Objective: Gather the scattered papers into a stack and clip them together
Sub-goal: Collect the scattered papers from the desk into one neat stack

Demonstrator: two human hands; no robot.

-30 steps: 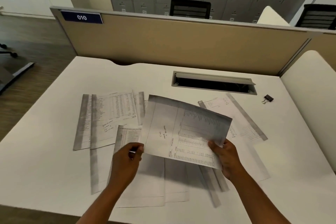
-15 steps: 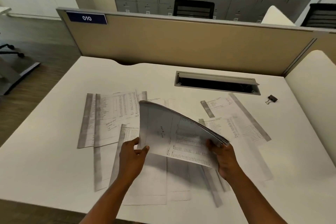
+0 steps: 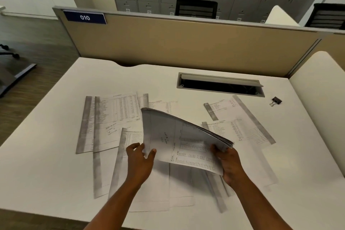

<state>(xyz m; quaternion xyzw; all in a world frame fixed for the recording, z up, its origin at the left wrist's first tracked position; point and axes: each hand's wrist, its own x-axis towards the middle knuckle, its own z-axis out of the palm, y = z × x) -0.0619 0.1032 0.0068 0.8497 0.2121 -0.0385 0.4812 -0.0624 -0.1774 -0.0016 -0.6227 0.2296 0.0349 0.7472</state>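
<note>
A thin stack of printed papers (image 3: pixel 179 136) is held above the white desk (image 3: pixel 46 155), tilted so its far edge points away from me. My left hand (image 3: pixel 140 160) pinches its near-left corner. My right hand (image 3: pixel 228 164) grips its near-right corner. Loose printed sheets lie scattered on the desk: a group at the left (image 3: pixel 110 117), two at the right (image 3: pixel 240 127), and several under my hands (image 3: pixel 155 188). A small black binder clip (image 3: pixel 276 101) lies at the far right of the desk, apart from both hands.
A grey cable tray (image 3: pixel 220 85) with an open slot is set into the desk behind the papers. A tan partition (image 3: pixel 186 43) with a "010" sign closes the back; a cream panel (image 3: pixel 321 89) bounds the right side. Lockers and black chairs stand beyond.
The held stack has tipped from facing me to lying flatter, its far edge dropping away. Both hands kept their grip and lowered slightly.
</note>
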